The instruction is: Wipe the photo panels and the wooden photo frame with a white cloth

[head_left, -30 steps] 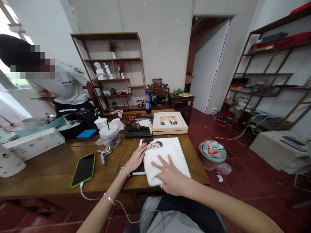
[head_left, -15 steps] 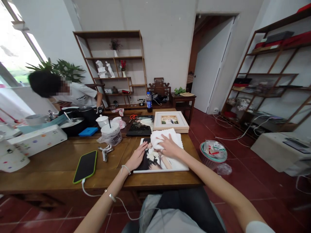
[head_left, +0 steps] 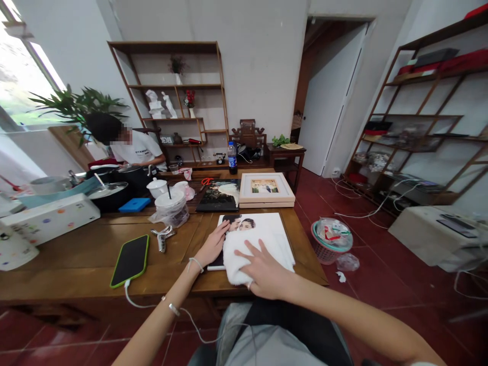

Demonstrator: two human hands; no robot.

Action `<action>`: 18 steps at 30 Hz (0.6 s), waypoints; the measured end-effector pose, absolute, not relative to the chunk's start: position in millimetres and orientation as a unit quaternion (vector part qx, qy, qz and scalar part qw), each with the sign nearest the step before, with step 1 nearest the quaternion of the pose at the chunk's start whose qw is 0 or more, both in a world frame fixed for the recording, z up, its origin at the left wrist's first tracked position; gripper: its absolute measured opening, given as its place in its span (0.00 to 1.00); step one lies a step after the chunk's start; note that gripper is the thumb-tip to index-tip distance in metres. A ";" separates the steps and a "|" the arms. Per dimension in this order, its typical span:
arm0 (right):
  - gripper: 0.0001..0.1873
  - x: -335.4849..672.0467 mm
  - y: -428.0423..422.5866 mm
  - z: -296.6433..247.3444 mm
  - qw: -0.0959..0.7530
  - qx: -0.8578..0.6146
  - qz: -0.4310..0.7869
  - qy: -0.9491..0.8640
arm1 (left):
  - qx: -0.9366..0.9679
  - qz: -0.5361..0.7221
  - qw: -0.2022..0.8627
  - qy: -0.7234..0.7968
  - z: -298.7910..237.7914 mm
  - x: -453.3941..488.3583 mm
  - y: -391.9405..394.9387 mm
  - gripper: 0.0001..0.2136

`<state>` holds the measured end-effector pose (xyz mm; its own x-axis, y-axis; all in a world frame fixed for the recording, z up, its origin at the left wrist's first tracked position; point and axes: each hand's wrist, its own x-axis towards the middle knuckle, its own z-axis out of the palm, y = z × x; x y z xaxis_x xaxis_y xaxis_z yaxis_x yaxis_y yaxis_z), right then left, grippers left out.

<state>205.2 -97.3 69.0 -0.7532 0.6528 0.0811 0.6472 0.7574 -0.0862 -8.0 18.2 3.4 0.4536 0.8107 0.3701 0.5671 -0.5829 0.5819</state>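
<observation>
A flat photo print [head_left: 259, 226] of a couple lies on the wooden table [head_left: 87, 259] in front of me. My left hand [head_left: 212, 246] rests open with its fingers flat on the print's left edge. My right hand [head_left: 263, 272] presses a folded white cloth [head_left: 238, 251] onto the print's near part, fingers spread over the cloth.
A phone in a green case [head_left: 130, 259] lies charging at left beside a metal clip [head_left: 162, 236]. Behind the print stand a framed photo [head_left: 266, 189], a dark print [head_left: 220, 195] and a lidded cup [head_left: 170, 206]. Another person [head_left: 129, 147] sits at far left. A pink basket [head_left: 331, 241] is on the floor.
My right hand has dragged the white cloth from the print's far end back to its near end. The other person has shifted further back at left.
</observation>
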 end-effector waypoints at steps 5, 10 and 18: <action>0.22 208.5 -43.7 69.5 0.083 -0.373 0.018 -0.924 | 0.826 0.327 0.190 0.418 2.2 -6.6 19.8 0.21; 0.24 207.0 8.8 68.7 0.104 -0.405 0.008 -0.908 | 0.821 0.338 0.185 0.422 3.0 -5.5 17.7 0.21; 0.21 189.9 -4.3 63.7 0.075 -0.424 -0.023 -0.902 | 0.800 0.375 0.192 0.426 0.0 -5.4 18.6 0.21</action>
